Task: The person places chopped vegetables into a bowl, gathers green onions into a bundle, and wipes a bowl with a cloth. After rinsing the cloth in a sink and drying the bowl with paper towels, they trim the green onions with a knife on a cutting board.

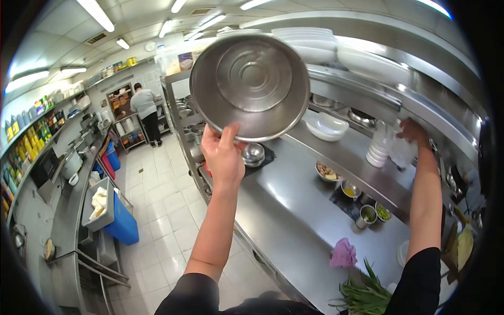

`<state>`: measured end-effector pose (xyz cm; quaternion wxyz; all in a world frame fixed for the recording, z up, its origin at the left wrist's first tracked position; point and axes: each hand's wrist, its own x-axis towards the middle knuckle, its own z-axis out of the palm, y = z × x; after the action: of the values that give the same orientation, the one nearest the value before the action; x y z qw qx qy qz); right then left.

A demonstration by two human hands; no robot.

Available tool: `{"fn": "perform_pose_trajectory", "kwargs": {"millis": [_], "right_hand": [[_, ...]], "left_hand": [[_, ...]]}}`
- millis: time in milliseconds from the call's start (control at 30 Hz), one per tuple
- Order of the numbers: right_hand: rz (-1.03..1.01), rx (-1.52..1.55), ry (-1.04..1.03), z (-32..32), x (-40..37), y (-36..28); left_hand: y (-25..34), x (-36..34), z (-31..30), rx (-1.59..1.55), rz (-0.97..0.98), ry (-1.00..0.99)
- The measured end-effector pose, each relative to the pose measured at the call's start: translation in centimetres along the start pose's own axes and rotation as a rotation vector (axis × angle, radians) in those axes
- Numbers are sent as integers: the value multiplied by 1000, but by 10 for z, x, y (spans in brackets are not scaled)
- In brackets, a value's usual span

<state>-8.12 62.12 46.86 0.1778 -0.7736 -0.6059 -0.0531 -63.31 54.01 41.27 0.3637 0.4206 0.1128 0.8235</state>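
Note:
My left hand is closed on the rim of a large stainless steel mixing bowl, thumb on the near side. The bowl is raised and tilted, with its ringed round base showing. My right hand reaches to the steel shelf at the right, at clear plastic containers. That hand is dark and blurred, so I cannot make out whether its fingers grip one. Beside it stands a stack of white-looking tubs. White bowls sit farther left on the same shelf.
The steel counter holds a bowl of chopped food, small metal cups, a purple cloth and green leaves. Plates are stacked overhead. Another person stands at the back. A blue bin is at left.

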Motion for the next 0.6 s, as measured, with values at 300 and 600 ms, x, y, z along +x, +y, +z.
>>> {"fn": "perform_pose_trajectory", "kwargs": {"millis": [300,600], "right_hand": [[-417,-291,355,57,9,18],[-243,-361,26,39,34,33]], "left_hand": [[16,34,3,-13,161,-51],[-2,9,-13,-95,79,-117]]}}
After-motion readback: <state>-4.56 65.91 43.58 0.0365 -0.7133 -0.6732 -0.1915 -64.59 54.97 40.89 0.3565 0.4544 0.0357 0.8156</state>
